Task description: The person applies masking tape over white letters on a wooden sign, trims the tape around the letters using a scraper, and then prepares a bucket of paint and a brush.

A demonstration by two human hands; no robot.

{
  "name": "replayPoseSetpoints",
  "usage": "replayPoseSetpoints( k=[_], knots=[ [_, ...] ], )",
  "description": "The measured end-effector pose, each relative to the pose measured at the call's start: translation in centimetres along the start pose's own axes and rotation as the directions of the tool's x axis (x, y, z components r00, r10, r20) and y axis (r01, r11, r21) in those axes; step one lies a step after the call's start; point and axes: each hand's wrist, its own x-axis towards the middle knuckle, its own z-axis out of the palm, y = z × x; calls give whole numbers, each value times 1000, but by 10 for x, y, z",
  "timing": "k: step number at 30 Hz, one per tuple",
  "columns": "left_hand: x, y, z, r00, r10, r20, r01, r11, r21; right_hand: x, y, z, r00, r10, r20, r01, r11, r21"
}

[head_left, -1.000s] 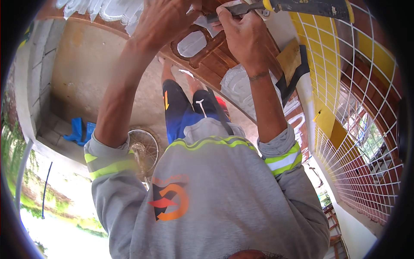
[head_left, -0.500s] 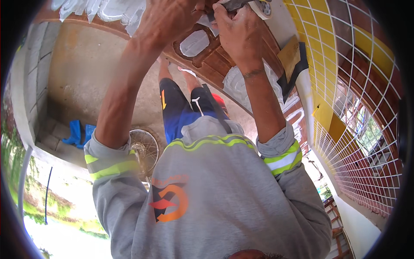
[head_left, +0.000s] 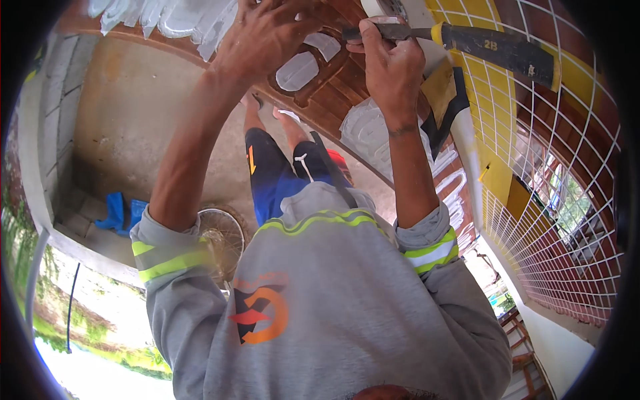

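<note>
Hammer (head_left: 493, 47): it sat at the one o'clock edge of the view, black handle with a yellow collar running out to the right, its head end under your right hand (head_left: 390, 63). That hand was closed around the tool close to the head, fingers curled tight. Your left hand (head_left: 267, 37), at twelve o'clock, lay spread with fingers wide against the brown carved wooden panel (head_left: 320, 93); whether it pinned anything small beneath it could not be told. The panel carried clear glazed insets, one oval pane (head_left: 297, 70) just below your left wrist. A white wire grille (head_left: 553, 220) over yellow and red tiles ran from two to four o'clock. A blue cloth (head_left: 120, 213) lay at nine o'clock on the concrete ledge.

Judgement: a grip that near the head suits short, controlled taps. You should have kept strikes clear of the glass, the bracing fingers well away from the striking line, and both wrists steady.
</note>
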Motion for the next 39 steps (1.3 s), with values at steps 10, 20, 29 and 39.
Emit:
replayPoseSetpoints(
  k=[10, 20, 29, 39],
  knots=[
    [12, -4, -13, 968, 205, 146, -226, 963, 147, -10, 11, -19, 1000, 1, -15, -1, 1000, -24],
    [16, -4, -15, 968, 192, 164, -201, 979, 40, -19, 10, -29, 998, -53, -44, 54, 998, 23],
    [25, 2, -14, 980, 119, 157, -135, 986, 97, -28, 12, -37, 1000, -10, 0, 10, 1000, 4],
    [-3, -3, -27, 999, -42, -21, 43, 999, 27, -35, 5, -26, 996, -46, 79, 32, 985, 167]
  ],
)
